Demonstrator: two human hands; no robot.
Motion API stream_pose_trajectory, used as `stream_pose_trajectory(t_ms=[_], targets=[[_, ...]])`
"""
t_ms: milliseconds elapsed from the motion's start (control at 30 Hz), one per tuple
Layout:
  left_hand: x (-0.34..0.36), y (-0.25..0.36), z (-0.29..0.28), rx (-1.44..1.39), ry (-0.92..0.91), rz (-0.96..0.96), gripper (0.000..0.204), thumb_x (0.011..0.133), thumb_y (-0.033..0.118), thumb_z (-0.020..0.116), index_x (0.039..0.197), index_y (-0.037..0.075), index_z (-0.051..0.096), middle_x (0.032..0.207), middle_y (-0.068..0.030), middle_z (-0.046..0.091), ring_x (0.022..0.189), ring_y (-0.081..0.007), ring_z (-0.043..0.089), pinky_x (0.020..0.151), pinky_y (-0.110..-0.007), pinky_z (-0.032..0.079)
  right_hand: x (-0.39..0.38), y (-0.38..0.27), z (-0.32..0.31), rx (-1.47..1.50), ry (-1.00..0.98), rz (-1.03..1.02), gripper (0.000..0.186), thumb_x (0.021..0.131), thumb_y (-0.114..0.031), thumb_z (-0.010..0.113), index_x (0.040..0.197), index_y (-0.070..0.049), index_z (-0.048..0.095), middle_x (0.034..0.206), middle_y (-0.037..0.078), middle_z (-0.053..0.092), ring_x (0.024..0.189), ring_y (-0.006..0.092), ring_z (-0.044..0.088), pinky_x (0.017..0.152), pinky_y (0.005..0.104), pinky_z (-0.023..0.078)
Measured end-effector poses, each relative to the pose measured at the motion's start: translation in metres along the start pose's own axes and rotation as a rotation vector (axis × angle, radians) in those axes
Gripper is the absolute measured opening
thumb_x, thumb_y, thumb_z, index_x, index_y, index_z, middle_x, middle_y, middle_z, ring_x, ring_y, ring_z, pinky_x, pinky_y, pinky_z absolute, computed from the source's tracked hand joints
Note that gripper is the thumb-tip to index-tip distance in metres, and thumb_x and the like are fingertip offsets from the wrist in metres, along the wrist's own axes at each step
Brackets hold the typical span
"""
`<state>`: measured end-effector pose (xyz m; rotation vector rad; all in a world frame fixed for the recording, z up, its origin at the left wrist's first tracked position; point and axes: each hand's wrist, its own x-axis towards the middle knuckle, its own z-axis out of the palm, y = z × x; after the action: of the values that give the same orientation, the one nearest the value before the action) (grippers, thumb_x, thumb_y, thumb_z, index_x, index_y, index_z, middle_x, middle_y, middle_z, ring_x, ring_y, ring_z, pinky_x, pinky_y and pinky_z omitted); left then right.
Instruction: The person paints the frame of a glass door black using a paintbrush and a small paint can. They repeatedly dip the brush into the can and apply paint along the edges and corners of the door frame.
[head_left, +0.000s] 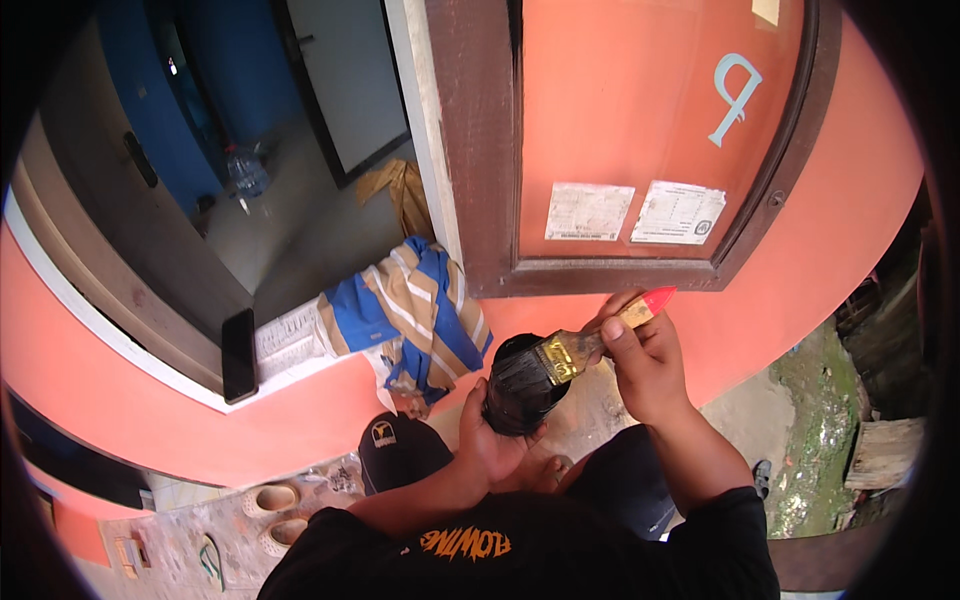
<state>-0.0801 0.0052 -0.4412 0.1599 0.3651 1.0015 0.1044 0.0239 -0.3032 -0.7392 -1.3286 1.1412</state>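
Observation:
My left hand point(490, 435) is wrapped round a small black pot point(525, 415), held from below in front of my chest. My right hand point(640, 365) grips the handle of a flat paintbrush point(565, 358). The handle is tan with a red end, and the metal band is gold-coloured and stained. The dark bristles lie over the mouth of the pot. Whether they touch its rim or what is inside cannot be made out.
A brown-framed window point(490, 275) stands open ahead. On the sill lie a striped blue, tan and white cloth point(400, 310) and a black phone point(239, 355). Clogs point(272, 500) and a flip-flop point(210, 560) are on the ground at lower left. Mossy ground point(815, 440) lies right.

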Motion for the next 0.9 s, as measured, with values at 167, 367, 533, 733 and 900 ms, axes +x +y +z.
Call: stream_pose_trajectory(t_ms=[167, 367, 533, 733, 900], targets=[[0.01, 0.012, 0.002, -0.046, -0.013, 0.022, 0.053, 0.092, 0.06, 0.043, 0.124, 0.02, 0.056, 0.121, -0.0065, 0.062, 0.106, -0.0255, 0.061, 0.08, -0.043, 0.051, 0.015, 0.005, -0.006, 0.331, 0.229, -0.068, 0.019, 0.096, -0.019, 0.059, 0.106, -0.006, 0.051, 0.091, 0.006, 0.06, 0.074, 0.0148, 0.062, 0.069, 0.0292, 0.052], [0.015, 0.02, 0.002, -0.139, -0.022, 0.043, 0.071, 0.088, 0.064, 0.039, 0.135, 0.011, 0.048, 0.126, -0.0146, 0.058, 0.113, -0.0375, 0.058, 0.072, -0.042, 0.058, 0.063, -0.005, -0.013, 0.35, 0.226, -0.559, 0.025, 0.094, -0.014, 0.062, 0.112, -0.007, 0.046, 0.101, 0.011, 0.063, 0.083, 0.0161, 0.062, 0.076, 0.0307, 0.051], [0.017, 0.022, 0.003, -0.154, 0.02, 0.019, 0.069, 0.089, 0.062, 0.039, 0.135, 0.012, 0.048, 0.126, -0.0149, 0.058, 0.111, -0.0383, 0.059, 0.071, -0.044, 0.058, 0.119, -0.018, -0.024, 0.213, 0.183, -0.954, 0.027, 0.091, -0.005, 0.062, 0.112, -0.006, 0.044, 0.106, 0.02, 0.063, 0.094, 0.0202, 0.061, 0.086, 0.034, 0.048], [0.025, 0.024, -0.016, -0.15, -0.021, -0.065, 0.062, 0.089, 0.062, 0.041, 0.132, 0.018, 0.052, 0.131, -0.0094, 0.057, 0.116, -0.032, 0.056, 0.082, -0.049, 0.05, 0.158, -0.026, -0.031, 0.085, 0.131, -1.084, 0.025, 0.094, -0.007, 0.059, 0.115, -0.006, 0.045, 0.111, 0.023, 0.062, 0.102, 0.0257, 0.062, 0.092, 0.041, 0.048], [0.031, 0.025, -0.017, -0.135, 0.011, -0.087, 0.062, 0.088, 0.062, 0.043, 0.131, 0.019, 0.053, 0.131, -0.0086, 0.057, 0.117, -0.0303, 0.055, 0.086, -0.05, 0.048, 0.171, -0.03, -0.032, -0.004, 0.086, -1.136, 0.025, 0.095, -0.007, 0.058, 0.117, -0.006, 0.046, 0.115, 0.025, 0.06, 0.106, 0.0298, 0.062, 0.095, 0.0458, 0.048]])
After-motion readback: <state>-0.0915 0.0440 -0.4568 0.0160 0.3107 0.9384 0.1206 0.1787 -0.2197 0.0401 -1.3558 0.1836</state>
